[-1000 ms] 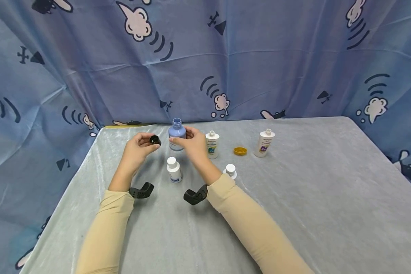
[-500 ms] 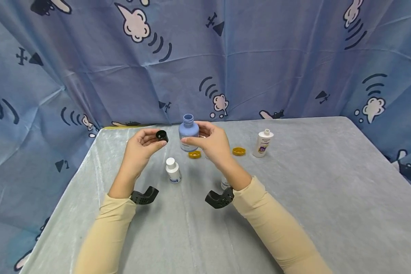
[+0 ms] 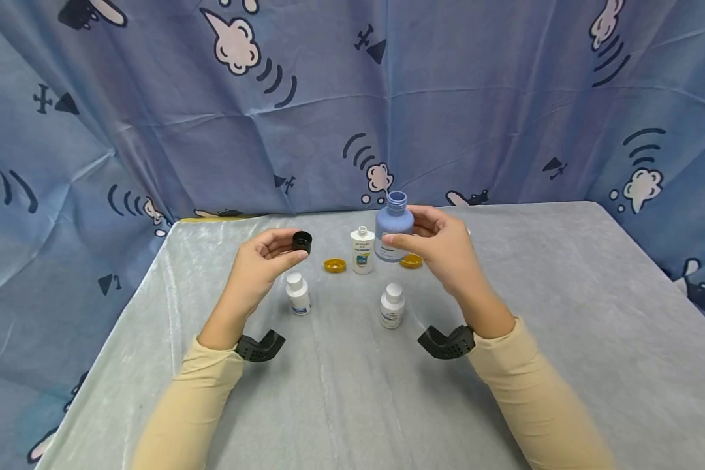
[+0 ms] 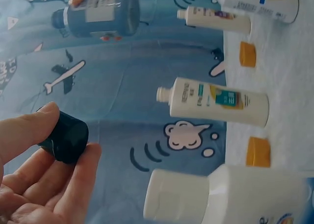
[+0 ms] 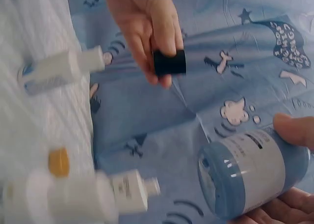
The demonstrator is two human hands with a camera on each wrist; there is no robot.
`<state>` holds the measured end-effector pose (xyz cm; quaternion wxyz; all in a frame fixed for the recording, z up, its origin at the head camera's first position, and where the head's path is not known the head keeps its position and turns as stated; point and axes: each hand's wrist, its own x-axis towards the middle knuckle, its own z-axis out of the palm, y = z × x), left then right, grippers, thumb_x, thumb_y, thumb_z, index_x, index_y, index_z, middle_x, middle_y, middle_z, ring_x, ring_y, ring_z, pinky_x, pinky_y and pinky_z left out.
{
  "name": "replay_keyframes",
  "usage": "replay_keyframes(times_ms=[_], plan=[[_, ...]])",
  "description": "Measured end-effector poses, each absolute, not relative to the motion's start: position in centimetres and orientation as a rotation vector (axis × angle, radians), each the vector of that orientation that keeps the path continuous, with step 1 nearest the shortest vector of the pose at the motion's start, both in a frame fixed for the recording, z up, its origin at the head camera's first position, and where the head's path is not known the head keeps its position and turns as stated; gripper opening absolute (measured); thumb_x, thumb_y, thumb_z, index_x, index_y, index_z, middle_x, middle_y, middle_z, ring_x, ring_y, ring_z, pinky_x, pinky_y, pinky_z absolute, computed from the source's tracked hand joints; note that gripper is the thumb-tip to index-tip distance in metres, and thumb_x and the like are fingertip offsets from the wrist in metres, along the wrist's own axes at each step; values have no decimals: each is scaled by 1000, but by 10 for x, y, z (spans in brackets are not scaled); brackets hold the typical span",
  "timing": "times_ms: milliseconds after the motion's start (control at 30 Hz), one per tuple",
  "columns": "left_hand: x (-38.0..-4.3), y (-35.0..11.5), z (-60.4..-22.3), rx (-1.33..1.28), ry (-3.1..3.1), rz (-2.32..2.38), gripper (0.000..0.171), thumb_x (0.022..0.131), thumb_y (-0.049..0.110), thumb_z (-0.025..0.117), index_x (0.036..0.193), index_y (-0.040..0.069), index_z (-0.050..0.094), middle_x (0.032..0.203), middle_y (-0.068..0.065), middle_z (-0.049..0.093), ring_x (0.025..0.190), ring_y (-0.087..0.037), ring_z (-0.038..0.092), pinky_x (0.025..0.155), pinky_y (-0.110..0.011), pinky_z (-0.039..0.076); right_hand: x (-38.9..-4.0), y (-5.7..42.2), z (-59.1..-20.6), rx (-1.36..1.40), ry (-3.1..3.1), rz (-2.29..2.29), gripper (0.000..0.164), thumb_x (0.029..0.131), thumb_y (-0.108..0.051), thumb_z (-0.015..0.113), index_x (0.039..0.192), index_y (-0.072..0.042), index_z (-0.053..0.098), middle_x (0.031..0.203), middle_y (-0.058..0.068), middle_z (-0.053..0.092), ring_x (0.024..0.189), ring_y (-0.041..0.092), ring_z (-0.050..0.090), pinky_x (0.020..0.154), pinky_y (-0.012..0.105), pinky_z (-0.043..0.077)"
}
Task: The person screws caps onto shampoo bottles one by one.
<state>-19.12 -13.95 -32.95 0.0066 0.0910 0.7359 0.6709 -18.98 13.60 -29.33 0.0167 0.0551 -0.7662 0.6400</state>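
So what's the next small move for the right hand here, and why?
Probably lower the blue bottle upright onto the grey cloth: the right hand holds it raised and uncapped, and the left hand holds the black cap apart from it.

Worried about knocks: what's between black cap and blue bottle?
Between black cap and blue bottle, the head view shows a yellow cap and white bottle on the table.

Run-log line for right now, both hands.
left hand: holds small black cylindrical cap | right hand: holds open blue round bottle, upright | cap apart from bottle
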Motion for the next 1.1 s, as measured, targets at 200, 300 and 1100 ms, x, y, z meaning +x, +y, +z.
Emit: replay_keyframes(times_ms=[200,300,1100], plan=[[-190,-132,-332,312,2273,2098,45,79,13,73,120,3,58,112,-9,63,100,-13,63,86,-24,52,-184,155,-300,144,-2463,1885,59,72,-25,80,123,-8,57,121,8,61,105,10,61,90,21,49],[-188,-127,-336,317,2267,2080,45,80,14,73,121,5,59,113,-9,63,100,-12,63,86,-23,52,-183,159,-304,124,-2522,1854,61,71,-29,81,124,-10,57,122,6,60,108,11,59,93,25,48],[-214,-63,-342,363,2017,2348,34,82,7,69,114,-2,60,107,-15,66,90,-18,68,86,-34,53,-202,177,-341,113,-2587,1784,68,69,-33,82,127,-8,56,126,8,58,117,20,54,99,37,44]])
